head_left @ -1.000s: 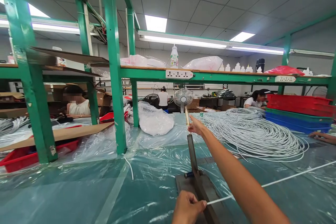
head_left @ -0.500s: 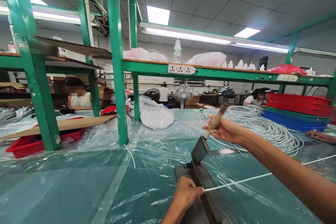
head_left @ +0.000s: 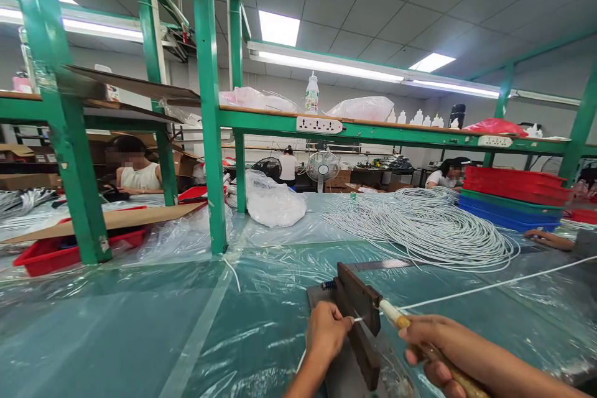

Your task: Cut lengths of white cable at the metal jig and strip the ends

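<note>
My left hand [head_left: 325, 331] is closed in a pinch on a white cable [head_left: 471, 291], close beside the blade of a lever cutter [head_left: 358, 300]. A short bit of cable shows between my fingertips and the blade; more trails below my wrist. Wrapped in my right hand [head_left: 443, 348] is the cutter's handle [head_left: 394, 312], wooden with a pale sleeve near the blade. The blade arm lies low, across the cable's line. Beyond the blade, the cable stretches off to the right. Whether it is severed there, I cannot tell.
A large coil of white cable [head_left: 433, 230] lies behind the cutter. Stacked red, green and blue trays [head_left: 513, 196] stand at the right, with another person's hand [head_left: 550, 239] near them. A green post [head_left: 212, 137] rises left of centre. A metal ruler [head_left: 385, 264] lies behind the cutter.
My right hand has swung the cutter's handle down from upright toward me and the right, lowering the blade. My left hand stays by the blade, still pinching the cable.
</note>
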`<act>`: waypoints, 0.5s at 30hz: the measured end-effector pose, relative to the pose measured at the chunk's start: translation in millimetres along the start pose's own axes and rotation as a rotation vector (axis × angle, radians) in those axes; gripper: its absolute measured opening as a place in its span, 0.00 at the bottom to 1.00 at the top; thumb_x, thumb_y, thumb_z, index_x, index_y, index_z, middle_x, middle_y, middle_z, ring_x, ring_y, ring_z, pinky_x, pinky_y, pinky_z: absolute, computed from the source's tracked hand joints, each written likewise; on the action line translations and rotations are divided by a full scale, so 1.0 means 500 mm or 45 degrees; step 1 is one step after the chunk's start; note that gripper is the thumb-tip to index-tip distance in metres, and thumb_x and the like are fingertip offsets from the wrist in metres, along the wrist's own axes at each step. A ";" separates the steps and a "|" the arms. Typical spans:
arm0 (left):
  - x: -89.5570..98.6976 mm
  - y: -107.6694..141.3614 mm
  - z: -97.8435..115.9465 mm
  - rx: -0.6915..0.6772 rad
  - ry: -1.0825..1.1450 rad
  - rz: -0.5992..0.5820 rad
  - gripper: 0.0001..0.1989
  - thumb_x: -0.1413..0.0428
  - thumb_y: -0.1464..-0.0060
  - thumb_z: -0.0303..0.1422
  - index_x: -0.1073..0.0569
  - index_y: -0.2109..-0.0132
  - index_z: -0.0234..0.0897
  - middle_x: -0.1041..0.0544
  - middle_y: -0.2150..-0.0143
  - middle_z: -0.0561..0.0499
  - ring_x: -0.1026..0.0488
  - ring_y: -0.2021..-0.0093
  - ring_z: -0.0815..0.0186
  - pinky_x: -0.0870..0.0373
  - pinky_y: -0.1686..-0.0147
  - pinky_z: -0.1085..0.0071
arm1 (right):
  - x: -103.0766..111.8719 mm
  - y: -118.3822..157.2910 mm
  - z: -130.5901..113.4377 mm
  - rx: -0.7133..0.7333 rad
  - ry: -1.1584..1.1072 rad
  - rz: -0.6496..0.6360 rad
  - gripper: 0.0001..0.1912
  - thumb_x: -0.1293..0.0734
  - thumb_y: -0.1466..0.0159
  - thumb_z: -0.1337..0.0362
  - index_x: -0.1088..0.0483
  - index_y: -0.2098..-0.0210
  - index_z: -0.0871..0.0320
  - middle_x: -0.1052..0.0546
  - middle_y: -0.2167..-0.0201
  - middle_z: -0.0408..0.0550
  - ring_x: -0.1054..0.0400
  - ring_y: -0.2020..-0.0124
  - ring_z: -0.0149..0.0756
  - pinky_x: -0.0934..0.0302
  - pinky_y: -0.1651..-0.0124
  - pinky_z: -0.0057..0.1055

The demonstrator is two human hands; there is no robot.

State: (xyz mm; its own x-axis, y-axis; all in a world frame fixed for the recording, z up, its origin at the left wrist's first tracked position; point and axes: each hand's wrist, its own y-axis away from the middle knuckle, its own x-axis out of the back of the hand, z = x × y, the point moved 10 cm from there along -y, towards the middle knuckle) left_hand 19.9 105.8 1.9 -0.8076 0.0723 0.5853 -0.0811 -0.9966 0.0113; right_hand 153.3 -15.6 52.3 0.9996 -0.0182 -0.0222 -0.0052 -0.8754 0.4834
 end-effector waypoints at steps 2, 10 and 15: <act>0.001 0.000 0.000 -0.014 -0.014 0.015 0.10 0.45 0.59 0.32 0.38 0.81 0.35 0.39 0.81 0.56 0.43 0.77 0.71 0.53 0.76 0.73 | -0.004 -0.007 0.017 -0.060 0.036 -0.004 0.00 0.43 0.46 0.68 0.43 0.73 0.58 0.41 0.87 0.36 0.58 0.92 0.18 0.62 0.91 0.15; -0.003 -0.002 0.001 -0.015 -0.007 -0.008 0.10 0.45 0.59 0.32 0.38 0.81 0.35 0.38 0.82 0.56 0.43 0.78 0.71 0.53 0.76 0.73 | -0.010 -0.025 0.054 0.130 -0.046 -0.027 0.12 0.41 0.55 0.67 0.45 0.69 0.57 0.47 0.91 0.31 0.62 0.93 0.16 0.68 0.88 0.14; -0.001 0.002 0.005 0.009 0.020 -0.019 0.12 0.45 0.60 0.32 0.40 0.82 0.36 0.40 0.83 0.57 0.44 0.79 0.71 0.54 0.77 0.73 | 0.001 -0.022 0.063 0.138 -0.118 -0.009 0.22 0.40 0.57 0.64 0.44 0.61 0.58 0.47 0.88 0.31 0.63 0.92 0.19 0.72 0.89 0.20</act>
State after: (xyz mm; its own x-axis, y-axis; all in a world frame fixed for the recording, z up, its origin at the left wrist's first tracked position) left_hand 21.8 104.6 3.5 -0.8153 0.0880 0.5723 -0.0892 -0.9957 0.0260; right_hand 152.9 -21.2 19.3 0.9928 -0.0522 -0.1082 -0.0065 -0.9225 0.3860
